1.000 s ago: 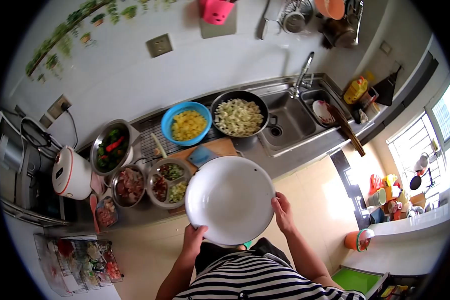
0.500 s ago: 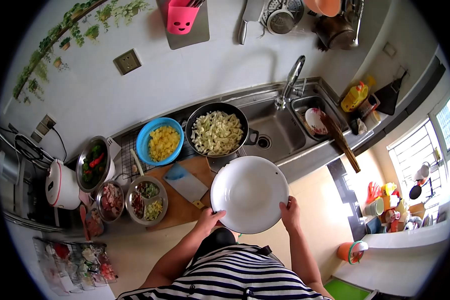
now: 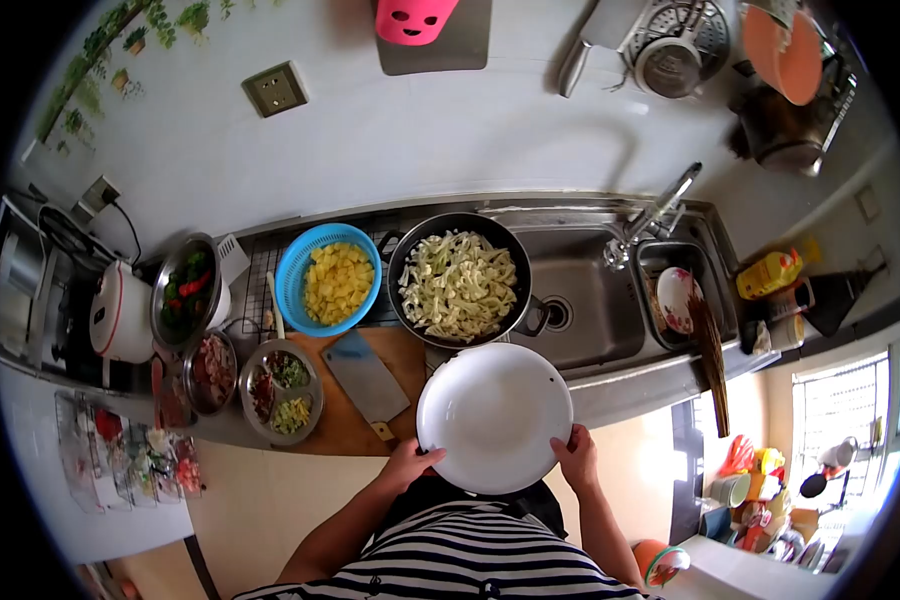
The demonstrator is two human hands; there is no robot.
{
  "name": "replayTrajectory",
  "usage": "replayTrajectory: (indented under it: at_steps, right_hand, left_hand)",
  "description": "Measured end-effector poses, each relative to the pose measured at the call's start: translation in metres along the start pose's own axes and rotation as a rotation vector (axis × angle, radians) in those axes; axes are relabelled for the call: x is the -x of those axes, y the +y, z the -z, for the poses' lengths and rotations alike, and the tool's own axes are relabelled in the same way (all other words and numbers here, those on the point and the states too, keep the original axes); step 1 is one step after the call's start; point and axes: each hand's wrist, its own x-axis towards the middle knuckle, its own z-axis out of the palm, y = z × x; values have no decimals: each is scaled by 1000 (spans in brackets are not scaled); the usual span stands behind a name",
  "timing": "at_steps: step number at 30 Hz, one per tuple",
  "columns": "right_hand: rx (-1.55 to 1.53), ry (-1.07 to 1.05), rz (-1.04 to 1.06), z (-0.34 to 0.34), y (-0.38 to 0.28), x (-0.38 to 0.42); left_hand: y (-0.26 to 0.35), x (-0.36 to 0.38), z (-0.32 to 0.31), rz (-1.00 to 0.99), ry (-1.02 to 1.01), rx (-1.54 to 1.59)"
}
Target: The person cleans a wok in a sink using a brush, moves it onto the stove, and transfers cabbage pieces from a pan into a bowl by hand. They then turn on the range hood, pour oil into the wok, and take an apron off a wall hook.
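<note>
As hands (image 3: pixel 577 461) hold the basin (image 3: pixel 495 415), its underside is hidden.

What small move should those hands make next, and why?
I'd suggest drawing the empty white basin slightly back: the left hand and right hand hold its rim on either side, and its far edge appears right beside the black pan; whether they touch, I can't tell.

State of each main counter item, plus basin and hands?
White basin: empty, held in both hands
Left hand: gripping white basin
Right hand: gripping white basin
Black pan: filled with cut cauliflower
Blue basket: holding yellow chunks
Cleaver: flat on cutting board
Three-section dish: all sections filled
Rice cooker: lid shut
</note>
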Motion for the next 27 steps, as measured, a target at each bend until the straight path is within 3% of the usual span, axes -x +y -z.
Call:
replayTrajectory:
  at_steps: [3,4,5,7,8,9,11,12,14,16,18,19,21,22,24,27]
  right_hand:
    - [316,-112,-14,19,-16,-14]
    - [312,-121,163,24,-9,-25]
    - [322,-148,177,31,-6,-37]
    - [461,-8,576,40,-26,-63]
    - [423,-52,615,43,-39,-79]
    - [391,-71,673,42,-54,-94]
    - [324,-138,723,31,-95,-119]
    - [328,-172,768,23,-110,-133]
    - [165,-346,792,-3,-141,-165]
    - [242,-369,841,-37,-157,-200]
    - [340,-405,787,-66,-172,-229]
    - [338,-404,796,-81,-171,-244]
    - [517,-317,826,-108,-166,-270]
    - [596,-370,668,-117,-172,-275]
    - [717,-370,615,-131,-177,-272]
    - [885,-403,535,-152,-184,-245]
  left_hand:
    - [3,5,-3,118,147,-169]
    - [-1,7,-8,60,174,11]
    - [-3,10,-12,58,197,32]
    - [-1,18,-23,-230,431,-287]
    - [-1,23,-33,-273,609,-453]
    - [11,28,-42,-266,629,-451]
    - [47,28,-57,-582,795,-887]
    - [57,18,-61,-572,810,-885]
    - [82,-11,-63,-671,692,-562]
    - [112,-44,-60,-681,617,-441]
    - [123,-91,-46,-597,585,-197]
    - [124,-115,-36,-606,589,-199]
    - [130,-155,-20,-406,672,-263]
    - [150,-159,-21,-413,668,-264]
    - [181,-167,-25,-59,588,157]
    - [176,-202,-18,-59,476,262]
